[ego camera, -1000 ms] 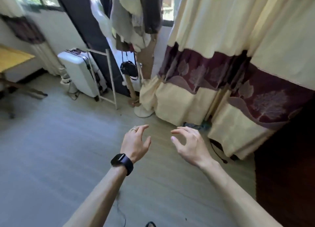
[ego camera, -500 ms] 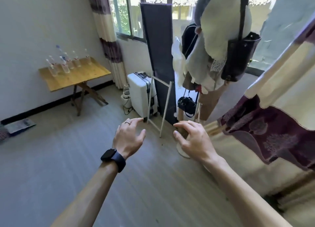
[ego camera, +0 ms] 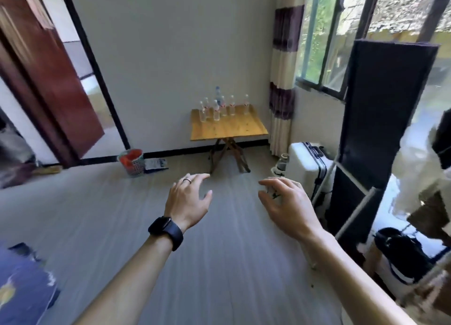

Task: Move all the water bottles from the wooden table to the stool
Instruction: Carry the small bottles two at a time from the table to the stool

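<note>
The grey floor [ego camera: 219, 239] is bare down the middle, from near to the wooden table [ego camera: 228, 129] at the far wall. On the right a white suitcase [ego camera: 302, 164] and a tall black board [ego camera: 380, 119] stand in the way, and a small basket [ego camera: 132, 164] sits far left. The water bottles [ego camera: 216, 108] crowd the table's far side; its near part is bare.

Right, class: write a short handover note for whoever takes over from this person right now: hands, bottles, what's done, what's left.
Left hand: open, nothing in its grip, out over the floor.
Right hand: open, fingers loosely curled, holding nothing.
Water bottles: clustered upright at the back of the wooden table, against the far wall.
Done: no bottle picked up yet.
Left: walk over and carry every bottle to the stool, which is not in view.
</note>
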Demonstrator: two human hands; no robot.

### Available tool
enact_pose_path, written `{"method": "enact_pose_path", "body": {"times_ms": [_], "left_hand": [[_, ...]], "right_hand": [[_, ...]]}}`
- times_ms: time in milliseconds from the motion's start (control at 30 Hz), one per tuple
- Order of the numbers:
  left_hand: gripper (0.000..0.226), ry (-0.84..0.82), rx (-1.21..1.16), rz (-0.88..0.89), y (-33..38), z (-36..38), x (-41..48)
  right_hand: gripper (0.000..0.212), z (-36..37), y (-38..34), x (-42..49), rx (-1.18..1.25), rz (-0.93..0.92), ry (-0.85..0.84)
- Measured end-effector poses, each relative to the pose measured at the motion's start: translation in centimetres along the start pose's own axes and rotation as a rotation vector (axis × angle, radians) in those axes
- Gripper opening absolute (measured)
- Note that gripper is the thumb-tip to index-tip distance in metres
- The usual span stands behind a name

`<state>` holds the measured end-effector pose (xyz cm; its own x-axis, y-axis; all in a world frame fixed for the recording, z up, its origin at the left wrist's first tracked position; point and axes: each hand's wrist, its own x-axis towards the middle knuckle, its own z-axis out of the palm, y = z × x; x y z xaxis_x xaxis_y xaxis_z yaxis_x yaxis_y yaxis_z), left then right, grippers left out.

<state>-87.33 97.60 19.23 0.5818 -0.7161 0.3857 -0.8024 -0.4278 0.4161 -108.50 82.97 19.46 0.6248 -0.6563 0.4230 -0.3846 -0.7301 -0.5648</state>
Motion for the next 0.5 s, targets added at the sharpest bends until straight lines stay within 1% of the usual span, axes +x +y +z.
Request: {"method": "enact_pose_path", "body": {"times_ms": [167,267,433,500], "left_hand": [[0.041,0.094,0.028,-0.067,-6.2,0.2,7.6],[0.040,0.151,0.015,-0.083,-10.0,0.5,13.3],[0.040,0.189,0.008,-0.088,-15.0,0.8,24.2],[0.040,0.179,0.009,-0.092,-16.6,1.4,28.1]], "right_hand": [[0.031,5.6,0.1,11.3,0.000,-0.115,-0.061],[0.031,9.1,-0.2,17.8,0.006,-0.141,-0.085],[0.032,13.2,-0.4,28.9,-0.012,-0.157,-0.089],[0.032,15.0,0.0,32.9,0.002,-0.151,-0.094]]}}
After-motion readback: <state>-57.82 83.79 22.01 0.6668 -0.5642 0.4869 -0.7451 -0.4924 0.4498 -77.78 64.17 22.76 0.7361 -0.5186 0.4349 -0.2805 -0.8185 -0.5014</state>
